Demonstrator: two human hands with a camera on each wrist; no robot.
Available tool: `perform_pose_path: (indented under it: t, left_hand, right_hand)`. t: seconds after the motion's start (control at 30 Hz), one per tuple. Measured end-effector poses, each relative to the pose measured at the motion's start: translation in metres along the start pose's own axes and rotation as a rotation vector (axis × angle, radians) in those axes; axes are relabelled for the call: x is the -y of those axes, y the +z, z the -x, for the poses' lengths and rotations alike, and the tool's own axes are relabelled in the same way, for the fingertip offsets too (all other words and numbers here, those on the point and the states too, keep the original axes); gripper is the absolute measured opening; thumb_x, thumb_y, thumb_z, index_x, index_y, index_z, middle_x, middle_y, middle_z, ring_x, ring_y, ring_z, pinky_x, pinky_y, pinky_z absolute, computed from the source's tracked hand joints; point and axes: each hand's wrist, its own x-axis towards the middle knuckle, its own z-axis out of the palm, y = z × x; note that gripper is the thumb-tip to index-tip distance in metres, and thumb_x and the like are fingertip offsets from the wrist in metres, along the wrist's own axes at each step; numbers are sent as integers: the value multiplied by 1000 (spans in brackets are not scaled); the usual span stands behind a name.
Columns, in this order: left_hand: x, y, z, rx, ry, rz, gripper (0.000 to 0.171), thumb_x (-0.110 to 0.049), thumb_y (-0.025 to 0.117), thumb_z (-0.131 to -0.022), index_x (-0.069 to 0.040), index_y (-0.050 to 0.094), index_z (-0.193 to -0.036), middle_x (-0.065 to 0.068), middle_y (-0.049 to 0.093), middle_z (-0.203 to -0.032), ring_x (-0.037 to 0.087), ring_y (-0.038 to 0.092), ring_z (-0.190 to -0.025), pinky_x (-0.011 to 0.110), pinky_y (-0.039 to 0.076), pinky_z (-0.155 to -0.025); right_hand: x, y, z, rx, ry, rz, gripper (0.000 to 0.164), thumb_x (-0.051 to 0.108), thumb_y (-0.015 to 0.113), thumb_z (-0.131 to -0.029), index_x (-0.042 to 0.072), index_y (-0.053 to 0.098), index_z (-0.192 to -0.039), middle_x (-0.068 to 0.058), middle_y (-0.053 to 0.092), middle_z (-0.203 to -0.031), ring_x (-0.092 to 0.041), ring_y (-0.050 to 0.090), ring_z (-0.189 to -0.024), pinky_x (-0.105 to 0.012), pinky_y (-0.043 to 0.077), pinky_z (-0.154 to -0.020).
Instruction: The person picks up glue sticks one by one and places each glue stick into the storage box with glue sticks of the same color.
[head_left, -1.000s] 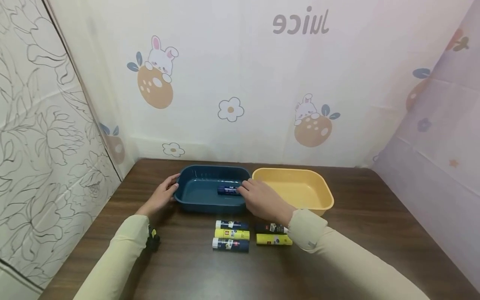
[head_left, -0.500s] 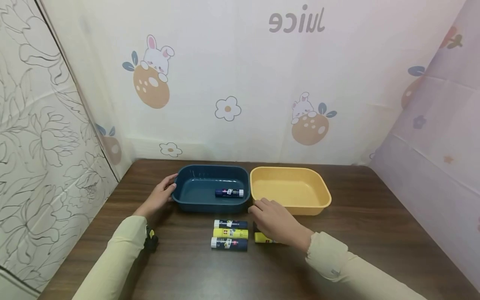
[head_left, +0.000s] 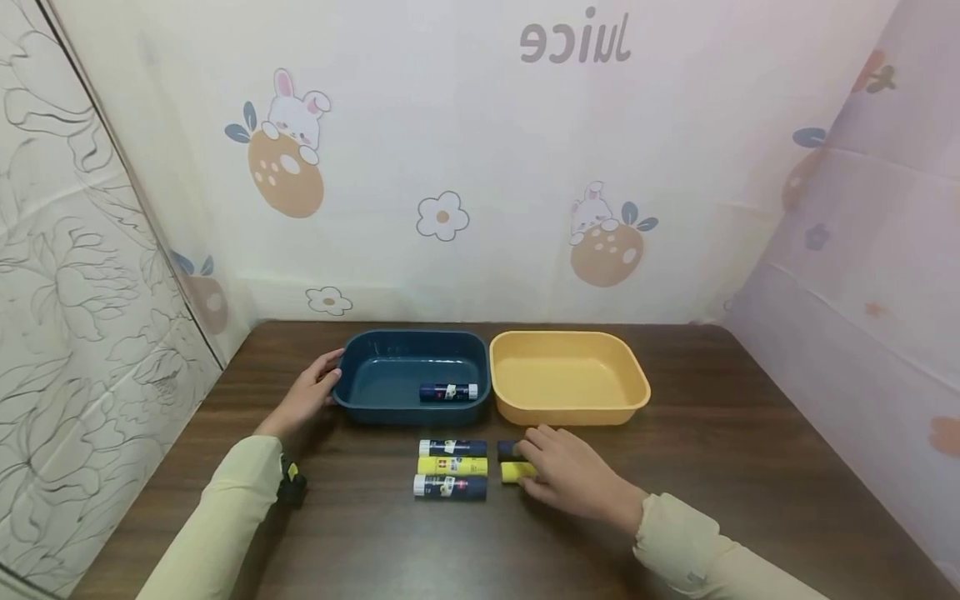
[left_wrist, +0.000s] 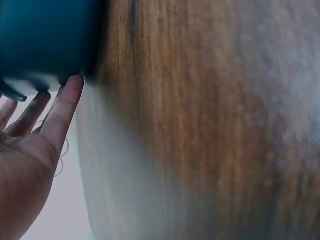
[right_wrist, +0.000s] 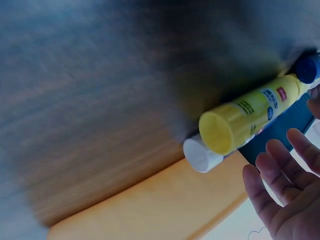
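A dark blue glue stick (head_left: 447,392) with a white cap lies inside the blue tray (head_left: 408,415). My left hand (head_left: 306,392) touches that tray's left end, its fingers (left_wrist: 62,112) fairly straight against the outer wall. My right hand (head_left: 573,475) is over a pair of glue sticks, one yellow (head_left: 514,472) and one dark (head_left: 508,451), partly covering both. In the right wrist view its loose fingers (right_wrist: 265,187) stand apart from the yellow stick. Left of this pair lie a dark glue stick (head_left: 452,448), a yellow one (head_left: 452,466) and another dark one (head_left: 450,487), side by side.
A yellow tray (head_left: 573,415) stands right beside the blue one near the back of the wooden table (head_left: 360,533). Behind it hangs a printed curtain (head_left: 480,150). A small black object with yellow (head_left: 291,483) is at my left wrist.
My right hand has left the glue stick in the blue tray and moved toward me, to the right-hand pair of glue sticks. The left hand stays at the tray's end.
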Motion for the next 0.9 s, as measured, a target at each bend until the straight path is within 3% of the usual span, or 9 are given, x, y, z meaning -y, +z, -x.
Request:
perform_pose_path:
  t: [0.27,0.6,0.9]
  left_hand:
    - [7,-8,7,-15,-5,-32,46,-23,33,-96,-10,21,-139,24,28,-135,38,39,-113,41,49,-76]
    - [7,-5,6,-5,-14,-22,47,-25,34,-96,-12,20,-140,24,27,-136,38,37,-115,41,48,-77]
    - [1,1,-1,5,-13,-12,47,-24,34,-96,-12,21,-139,24,28,-135,38,38,-114,41,48,-77]
  right_hand:
    - [2,8,1,28,-42,3,37,36,65,-75,12,58,-102,6,49,-82,-8,43,-72,-23,40,-57]
    - [1,10,2,71,-7,-2,38,28,70,-72,11,58,-104,4,51,-85,-9,45,-75,-24,43,-61]
    - [-3,12,6,18,1,51,31,18,66,-74,11,61,-104,2,54,-85,-10,48,-74,-23,44,-58]
